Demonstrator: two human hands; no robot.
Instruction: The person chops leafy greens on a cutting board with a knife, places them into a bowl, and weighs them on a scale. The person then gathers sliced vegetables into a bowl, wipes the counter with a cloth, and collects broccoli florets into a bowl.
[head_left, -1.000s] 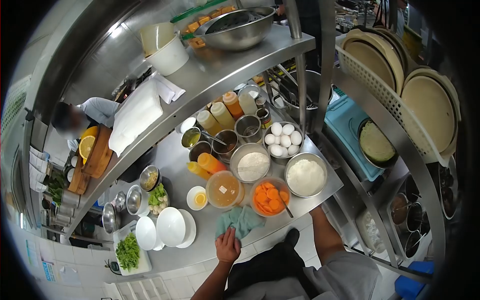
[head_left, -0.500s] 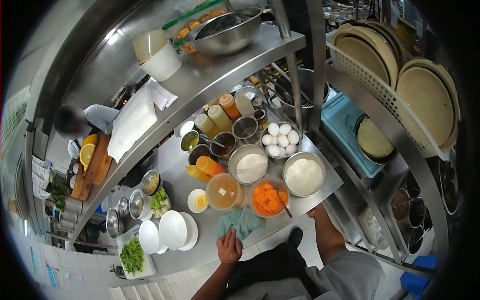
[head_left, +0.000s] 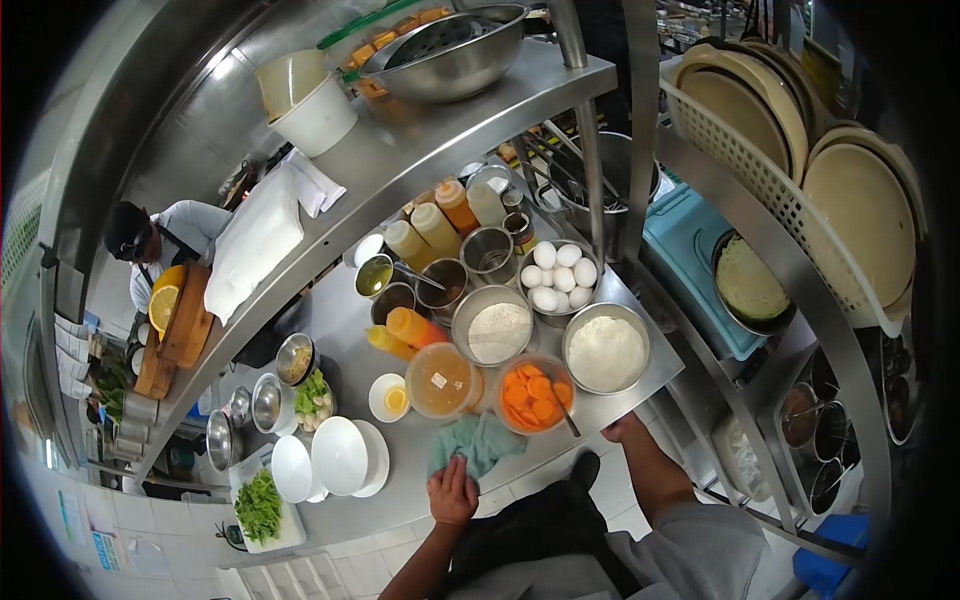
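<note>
My left hand (head_left: 453, 492) rests at the steel table's front edge, its fingers lying stretched over the near part of a crumpled green cloth (head_left: 480, 443). My right hand (head_left: 620, 427) is at the table's front edge farther right, below the flour bowl; its fingers are mostly hidden. Beyond the cloth stands a clear tub of sliced carrots (head_left: 530, 394) with a spoon handle sticking out. To its left is a tub of brownish liquid (head_left: 438, 378). A small white bowl (head_left: 391, 397) with something yellow in it sits left of that.
White bowls (head_left: 341, 456) and a tray of leafy greens (head_left: 260, 507) stand on the left. Behind are a bowl of eggs (head_left: 558, 277), white powder (head_left: 607, 348) and squeeze bottles (head_left: 435, 230). A steel shelf (head_left: 430, 140) overhangs the table. A co-worker (head_left: 165, 245) is beyond it.
The view has shifted slightly. The co-worker's head has turned and moved a little. My hands stay in nearly the same places, the left one still on the cloth.
</note>
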